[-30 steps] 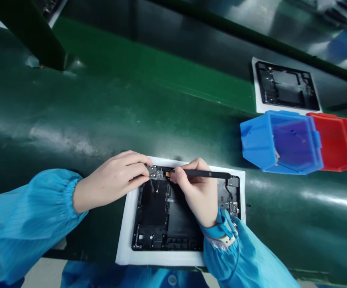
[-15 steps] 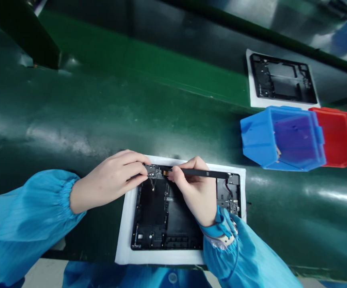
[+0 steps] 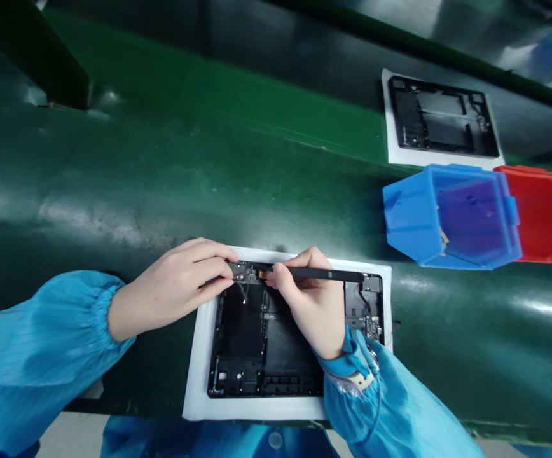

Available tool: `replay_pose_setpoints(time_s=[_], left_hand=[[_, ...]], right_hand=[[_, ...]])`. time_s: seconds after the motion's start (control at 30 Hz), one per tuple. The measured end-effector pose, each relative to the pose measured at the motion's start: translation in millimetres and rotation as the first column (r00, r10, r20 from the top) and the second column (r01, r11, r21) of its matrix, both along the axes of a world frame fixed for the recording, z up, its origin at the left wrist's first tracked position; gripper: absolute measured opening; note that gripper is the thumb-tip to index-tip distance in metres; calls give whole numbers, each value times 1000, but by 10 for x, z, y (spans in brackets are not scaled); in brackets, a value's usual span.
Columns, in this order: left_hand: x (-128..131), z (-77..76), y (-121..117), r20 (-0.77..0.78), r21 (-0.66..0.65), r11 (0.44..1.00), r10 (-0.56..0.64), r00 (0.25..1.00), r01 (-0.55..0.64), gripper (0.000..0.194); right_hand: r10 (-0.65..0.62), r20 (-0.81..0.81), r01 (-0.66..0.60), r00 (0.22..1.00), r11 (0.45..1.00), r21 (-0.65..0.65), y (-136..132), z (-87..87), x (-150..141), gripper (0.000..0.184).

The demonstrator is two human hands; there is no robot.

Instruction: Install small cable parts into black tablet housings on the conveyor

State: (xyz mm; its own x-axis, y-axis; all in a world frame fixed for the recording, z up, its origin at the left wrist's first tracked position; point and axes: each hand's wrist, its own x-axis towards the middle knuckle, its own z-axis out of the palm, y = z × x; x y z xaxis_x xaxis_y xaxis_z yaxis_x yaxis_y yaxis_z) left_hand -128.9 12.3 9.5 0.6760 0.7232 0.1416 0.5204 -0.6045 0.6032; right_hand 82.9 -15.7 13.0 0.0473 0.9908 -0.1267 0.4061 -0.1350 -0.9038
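Note:
A black tablet housing (image 3: 285, 356) with small electronic parts lies on a white sheet (image 3: 194, 381) in front of me. My left hand (image 3: 180, 280) reaches over its upper left corner, fingertips bent together at the edge; what they pinch is too small to name. Black tweezers (image 3: 324, 273) lie nearly level in my right hand (image 3: 314, 299), thumb and fingers closed round them. Their tips are by a small copper-coloured piece (image 3: 261, 275) at the top edge. Close by, a thin dark cable (image 3: 245, 294) with a bright end hangs over the housing.
To the right stand a blue bin (image 3: 409, 222) with a few small pieces inside and a red bin (image 3: 543, 216). Behind them, another black housing (image 3: 409, 121) lies on a white sheet. A dark green post (image 3: 51, 57) rises from the green bench (image 3: 171, 172) at upper left.
The view has shifted slightly, so the back housing sits a little further left and higher. Both hands hold almost the same place; the thin cable's bright end has moved slightly left.

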Motion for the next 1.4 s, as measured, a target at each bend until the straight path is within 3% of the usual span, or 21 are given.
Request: replay_pose_setpoints(time_s=[0.33, 0.57, 0.83, 1.03, 1.23, 1.4], left_hand=[[28, 21, -6, -10, 32, 999, -4, 1000, 5, 14], [78, 13, -36, -98, 171, 985, -17, 995, 33, 25], [136, 42, -95, -292, 375, 920, -2, 956, 116, 31], [157, 80, -89, -318, 388, 913, 4, 948, 126, 29], [158, 46, -102, -212, 376, 922, -16, 977, 97, 29], [162, 44, -108, -243, 363, 927, -2, 970, 93, 30]], right_hand=[[18, 10, -18, 1000, 1000, -3, 1, 2, -1, 16], [49, 48, -51, 998, 998, 24, 4, 5, 1, 15], [33, 71, -36, 997, 999, 40, -15, 8, 4, 15], [-64, -9, 64, 998, 998, 18, -28, -16, 38, 20], [-57, 19, 57, 998, 998, 14, -22, -28, 49, 21], [-48, 26, 48, 998, 999, 22, -25, -43, 53, 19]])
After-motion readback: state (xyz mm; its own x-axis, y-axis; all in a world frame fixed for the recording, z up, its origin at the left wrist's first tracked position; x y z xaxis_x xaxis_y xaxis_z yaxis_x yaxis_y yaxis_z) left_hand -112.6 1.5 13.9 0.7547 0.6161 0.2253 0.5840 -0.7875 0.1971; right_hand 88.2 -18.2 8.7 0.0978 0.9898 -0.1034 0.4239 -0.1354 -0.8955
